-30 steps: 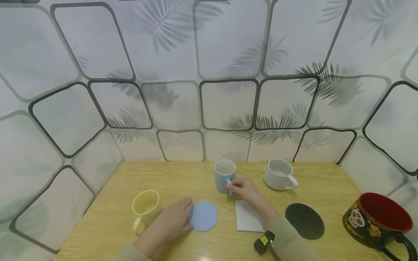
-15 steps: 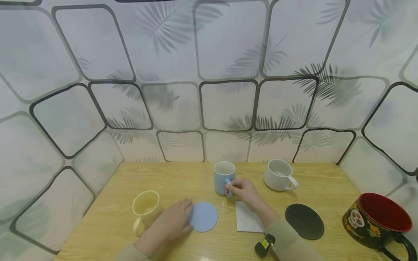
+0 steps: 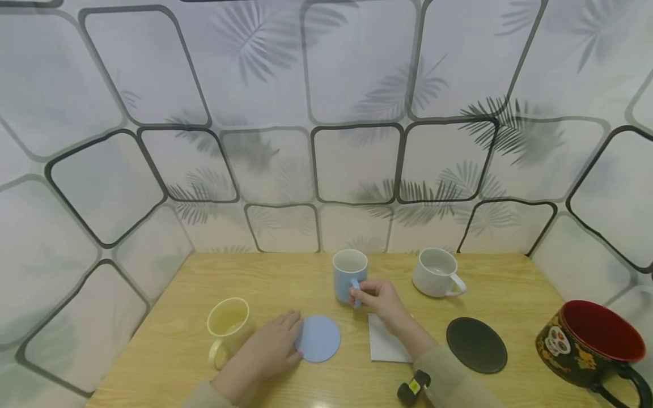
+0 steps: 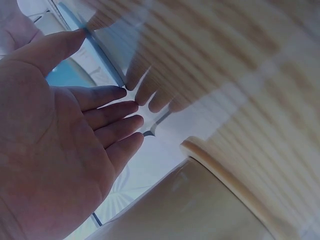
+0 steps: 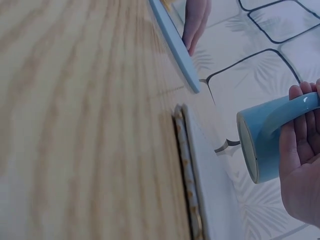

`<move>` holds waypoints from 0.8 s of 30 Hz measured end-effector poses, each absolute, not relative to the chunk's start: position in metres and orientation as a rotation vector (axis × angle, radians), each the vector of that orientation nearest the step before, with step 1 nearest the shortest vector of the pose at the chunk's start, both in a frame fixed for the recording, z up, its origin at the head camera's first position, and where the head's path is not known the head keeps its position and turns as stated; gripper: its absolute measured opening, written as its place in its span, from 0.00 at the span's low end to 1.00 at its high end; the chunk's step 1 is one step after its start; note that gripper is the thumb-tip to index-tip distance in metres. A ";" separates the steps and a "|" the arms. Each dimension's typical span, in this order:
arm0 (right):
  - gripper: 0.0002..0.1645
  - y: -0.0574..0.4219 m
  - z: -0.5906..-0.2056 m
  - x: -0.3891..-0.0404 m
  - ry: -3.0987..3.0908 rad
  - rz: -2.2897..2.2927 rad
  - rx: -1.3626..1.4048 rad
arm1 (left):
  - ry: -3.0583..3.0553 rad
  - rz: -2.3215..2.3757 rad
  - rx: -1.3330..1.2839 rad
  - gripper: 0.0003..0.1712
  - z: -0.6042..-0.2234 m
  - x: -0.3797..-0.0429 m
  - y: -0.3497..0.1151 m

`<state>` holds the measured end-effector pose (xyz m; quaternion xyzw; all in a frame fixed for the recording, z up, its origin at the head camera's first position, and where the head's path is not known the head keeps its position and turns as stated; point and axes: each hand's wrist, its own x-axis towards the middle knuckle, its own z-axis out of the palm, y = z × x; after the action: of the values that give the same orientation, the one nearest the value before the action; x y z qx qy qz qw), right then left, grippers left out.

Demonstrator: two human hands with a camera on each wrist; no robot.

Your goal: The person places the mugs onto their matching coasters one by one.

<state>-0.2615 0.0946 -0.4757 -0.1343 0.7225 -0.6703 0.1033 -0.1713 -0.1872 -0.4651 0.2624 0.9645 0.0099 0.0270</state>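
My right hand (image 3: 380,297) pinches the handle of a light blue mug (image 3: 343,283) near the middle back of the table. In the right wrist view the mug (image 5: 267,127) shows its pale underside, raised off the wood. My left hand (image 3: 272,343) lies by a round light blue coaster (image 3: 318,339), fingers extended. In the left wrist view, thumb and index fingertips are right at the edge of the coaster (image 4: 102,55). A yellow mug (image 3: 229,326) stands left of that hand. Below my right forearm lies a white square coaster (image 3: 385,343), partly covered.
A white cup (image 3: 433,277) stands at the back right. A black round coaster (image 3: 476,345) lies in front of it. At the far right is a large black skull-patterned mug (image 3: 571,354) with a red inside. Patterned cloth (image 3: 357,170) walls the table's back and sides.
The blue mug in my right hand has shifted very slightly left. My left hand and the other cups and coasters stay in place.
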 end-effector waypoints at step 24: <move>0.18 0.080 -0.472 -0.236 2.136 -2.029 -0.382 | 2.980 0.032 0.806 0.43 -0.466 -0.172 -0.187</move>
<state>-0.2360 0.0799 -0.4722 -0.1281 0.7165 -0.6805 0.0851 -0.1724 -0.1870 -0.4665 0.2608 0.9649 0.0105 0.0272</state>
